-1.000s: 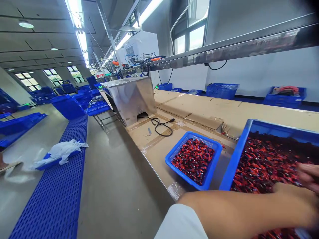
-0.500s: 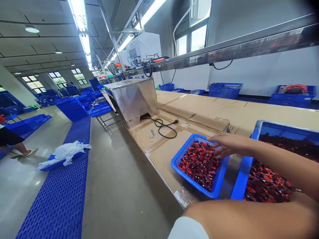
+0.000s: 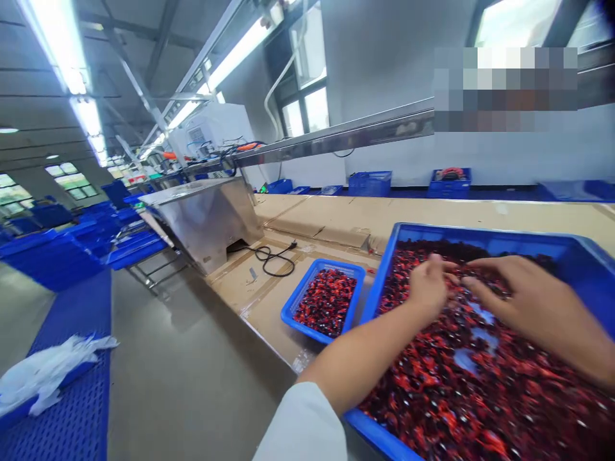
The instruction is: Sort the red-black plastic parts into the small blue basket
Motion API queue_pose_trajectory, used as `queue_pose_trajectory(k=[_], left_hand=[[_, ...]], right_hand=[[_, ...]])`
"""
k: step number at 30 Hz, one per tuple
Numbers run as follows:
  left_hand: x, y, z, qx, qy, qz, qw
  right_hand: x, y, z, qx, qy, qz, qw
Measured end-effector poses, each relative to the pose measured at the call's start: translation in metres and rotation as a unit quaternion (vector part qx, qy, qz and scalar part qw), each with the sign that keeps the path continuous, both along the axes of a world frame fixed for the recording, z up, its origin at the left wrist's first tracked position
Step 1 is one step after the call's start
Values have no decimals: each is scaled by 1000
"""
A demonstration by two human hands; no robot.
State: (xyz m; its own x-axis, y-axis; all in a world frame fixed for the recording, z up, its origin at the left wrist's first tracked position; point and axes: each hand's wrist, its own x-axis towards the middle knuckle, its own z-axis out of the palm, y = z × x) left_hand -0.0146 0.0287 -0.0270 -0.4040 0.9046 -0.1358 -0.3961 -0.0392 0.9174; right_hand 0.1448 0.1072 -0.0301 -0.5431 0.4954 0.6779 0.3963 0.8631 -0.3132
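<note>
A large blue tub (image 3: 384,275) holds a heap of small glossy red-and-dark pieces (image 3: 432,410); their exact kind is too small to tell. Over its far half, my left hand (image 3: 429,285) has its fingers bent inward, and whatever is in them is hidden. Facing it from the right, my right hand (image 3: 523,294) is low over the heap, its thumb and fingers apart. Pale bare patches of the tub's bottom show between the pieces below the hands. Left of the tub stands a smaller blue basket (image 3: 288,314), filled with the same kind of pieces.
A cardboard-covered table (image 3: 269,314) bears a black cable (image 3: 273,262) and a metal housing (image 3: 216,218) at the left. Blue crates (image 3: 369,184) line the wall behind. On the floor, white sheeting (image 3: 52,371) lies over a blue tray. A metal rail (image 3: 336,141) runs above the table.
My right hand has left the small basket and moved right over the large tub. My left hand has come into view there too. The view has swung to the right.
</note>
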Motion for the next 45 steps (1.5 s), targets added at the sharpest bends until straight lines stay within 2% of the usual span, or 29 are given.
queue_pose_trajectory(k=[4,7,11,15,19,24,27,33,38,45], left_hand=[[-10,0,4,-2,-11,-6,1000],[-13,-5,8,-15,3,-9,1000],[-8,-11,12,-22,16,-19,999],[-2,-11,17,-9,5,-34,999],[0,-12,19,-16,-6,-23,1000],[7,-14,15,6,-46,73,996],[13,-16,16,0,-62,92,994],[17,-24,27,-36,-61,75,995],[12,-27,37,-38,-58,41,997],[7,-28,48,-79,-139,-30,987]], right_hand=[[-16,-17,-10,-41,5,72,997],[-27,-22,-16,-50,17,100,994],[-24,-24,-20,-84,50,103,990],[-15,-23,-14,-117,70,90,987],[-15,-28,-11,-72,80,93,990],[-21,-45,-18,-4,92,82,992],[-20,-50,-20,23,104,80,991],[-16,-50,-8,37,132,73,988],[-11,-52,10,24,158,103,982],[-3,-55,20,43,191,131,972]])
